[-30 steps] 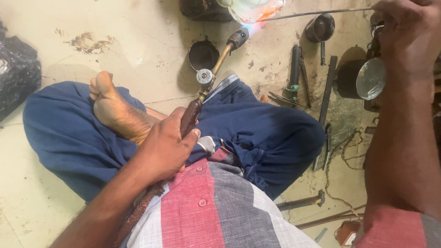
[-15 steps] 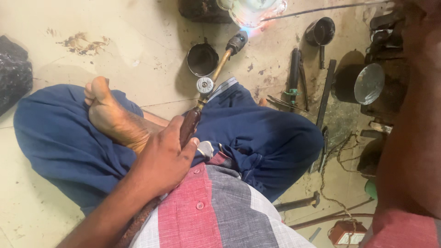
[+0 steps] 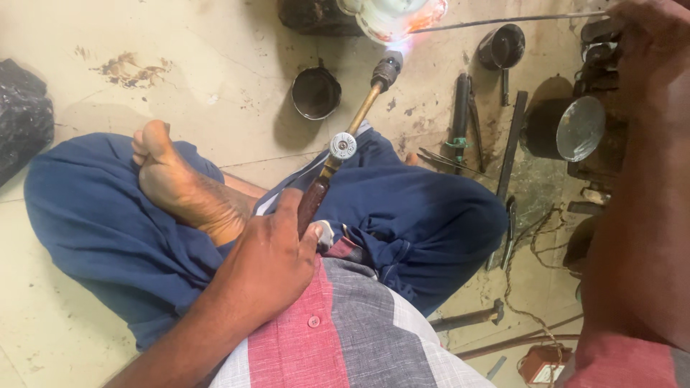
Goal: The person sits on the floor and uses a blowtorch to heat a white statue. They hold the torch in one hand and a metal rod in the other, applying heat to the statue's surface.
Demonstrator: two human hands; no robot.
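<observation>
left hand (image 3: 269,266) fingers curled tight round the brown wooden-handled brass torch (image 3: 343,147), flame beyond the fingertips. right hand (image 3: 640,36) pinches a thin metal rod (image 3: 503,20), fingers partly cropped.

Even, soft daylight on the pale floor (image 3: 215,65), overexposed glare at the torch flame (image 3: 402,18) (top edge), near forearm blurred.

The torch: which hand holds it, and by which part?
The left hand holds the torch by its dark wooden handle; the right hand holds a thin rod.
</observation>
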